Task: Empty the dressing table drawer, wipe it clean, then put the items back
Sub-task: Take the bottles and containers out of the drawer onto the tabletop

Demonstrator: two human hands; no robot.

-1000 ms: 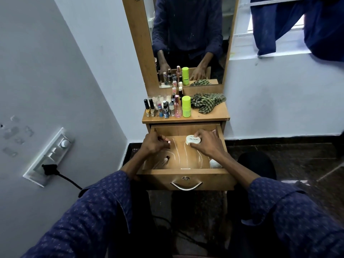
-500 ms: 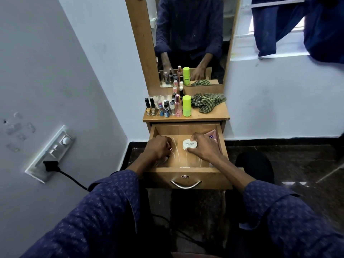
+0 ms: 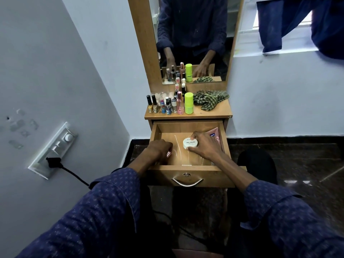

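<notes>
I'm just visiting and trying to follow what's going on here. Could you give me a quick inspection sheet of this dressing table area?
Surface: wooden tabletop below a mirror; drawer pulled open.
Job's things: white round nail polish tin and a pink pouch in the drawer; checked cloth bunched on the tabletop.
Clutter: row of small bottles and a green container upright on the tabletop.
Hands: right hand grips the tin; left hand is curled round a small pinkish item, mostly hidden.
Cables: black plug and cord at the wall switch panel.
Surroundings: pale walls, dark floor, blue fabric at the window.
</notes>
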